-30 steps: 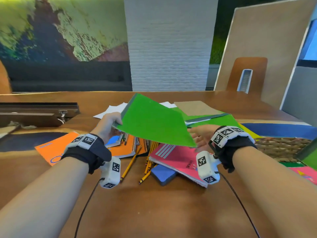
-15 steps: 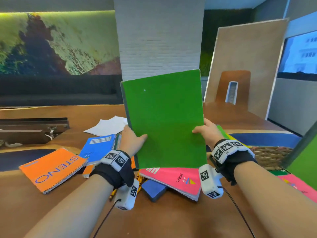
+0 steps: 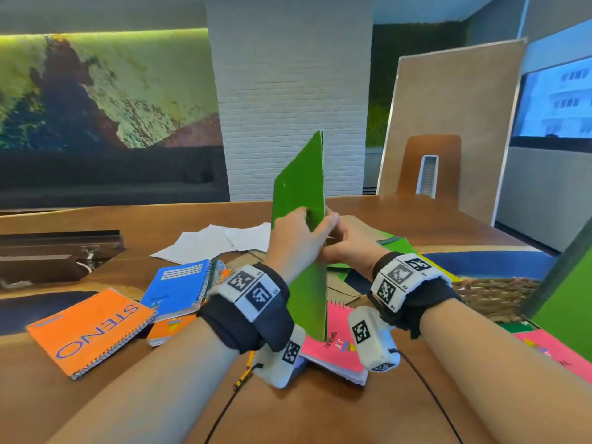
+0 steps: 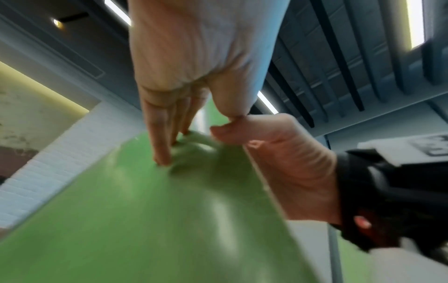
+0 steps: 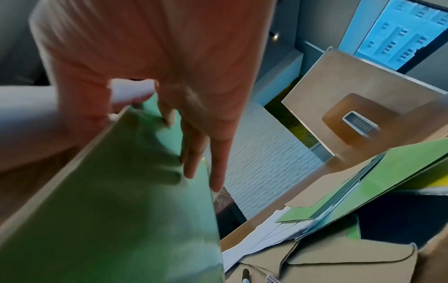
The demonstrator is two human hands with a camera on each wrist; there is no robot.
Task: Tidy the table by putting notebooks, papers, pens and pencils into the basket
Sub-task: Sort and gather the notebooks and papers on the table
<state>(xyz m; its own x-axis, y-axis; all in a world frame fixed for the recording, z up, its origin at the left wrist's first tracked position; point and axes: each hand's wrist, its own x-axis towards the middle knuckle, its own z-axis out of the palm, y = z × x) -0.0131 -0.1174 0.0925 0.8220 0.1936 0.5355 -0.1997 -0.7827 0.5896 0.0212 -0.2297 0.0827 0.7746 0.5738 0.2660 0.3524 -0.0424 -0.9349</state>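
Green folder [image 3: 301, 200] seen edge-on, far face hidden. Left hand [image 3: 296, 241] and right hand [image 3: 347, 241] pinch it upright above bench [image 3: 320, 408], thumbs meeting.

**Desk surface: scattered stationery**

Brown wooden desk [image 3: 320, 411] is carrying clutter. Orange STENO notebook [image 3: 91, 331] is lying at near left; blue spiral notebook [image 3: 179, 288] is resting just beyond it. White papers [image 3: 211, 241] are lying farther back. Pink spiral notebook [image 3: 336, 344] is sitting near centre, wicker basket [image 3: 493, 294] at right.
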